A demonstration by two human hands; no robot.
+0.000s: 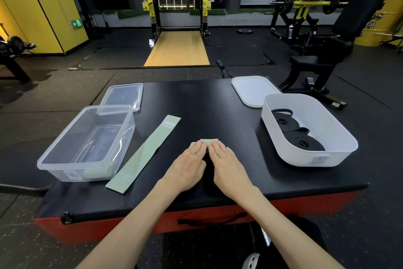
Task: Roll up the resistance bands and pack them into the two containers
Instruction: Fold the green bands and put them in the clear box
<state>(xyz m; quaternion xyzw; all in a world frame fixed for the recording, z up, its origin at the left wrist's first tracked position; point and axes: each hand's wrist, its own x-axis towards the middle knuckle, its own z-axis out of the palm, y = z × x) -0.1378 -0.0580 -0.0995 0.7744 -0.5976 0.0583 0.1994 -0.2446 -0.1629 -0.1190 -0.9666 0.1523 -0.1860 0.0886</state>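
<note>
1. This is a gym, with racks and machines along the top of the frame. In the middle sits a black worktop (196,98).
2. The left hand (187,168) and the right hand (229,166) lie side by side at the centre. Their fingers are straight and flat, pressing down on a small green roll (209,140). They are not curled round it.
3. The roll could spring open if the fingers lift, because stretchy bands like to unwind.
4. It could also come out crooked if one hand pushes harder than the other.
5. A long green band (146,153) lies flat to the left of the hands, just beside the clear box (56,172). It is not rolled yet.
6. The white tub (305,159) at the right holds rolled black bands (305,142). A loose roll may uncurl when it is dropped into a box.
</note>
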